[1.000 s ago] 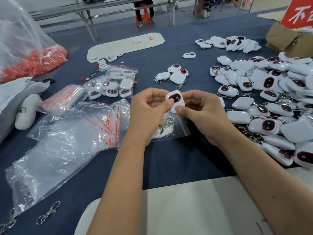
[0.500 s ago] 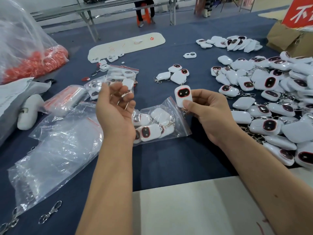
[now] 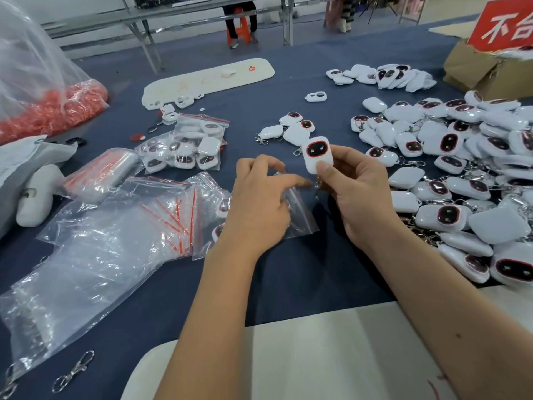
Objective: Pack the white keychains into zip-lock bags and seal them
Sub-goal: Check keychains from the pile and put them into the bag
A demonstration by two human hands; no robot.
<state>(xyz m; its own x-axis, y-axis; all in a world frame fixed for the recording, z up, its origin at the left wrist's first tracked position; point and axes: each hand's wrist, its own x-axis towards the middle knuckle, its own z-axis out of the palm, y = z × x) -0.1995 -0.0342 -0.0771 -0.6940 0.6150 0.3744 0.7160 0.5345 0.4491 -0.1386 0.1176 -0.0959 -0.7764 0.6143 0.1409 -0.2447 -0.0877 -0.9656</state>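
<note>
A white keychain (image 3: 318, 155) stands upright above the desk (image 3: 288, 269), pinched in the right hand (image 3: 354, 194). The left hand (image 3: 259, 203) grips the mouth of a zip-lock bag (image 3: 300, 215) holding keychains. Loose keychains (image 3: 461, 180) pile at right.

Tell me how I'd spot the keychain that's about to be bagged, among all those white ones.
Start at the big heap of white keychains on the right of the blue table, then look left to the right hand. The held keychain is pinched upright there, dark red-rimmed face toward the camera, the only one lifted off the cloth.
</note>
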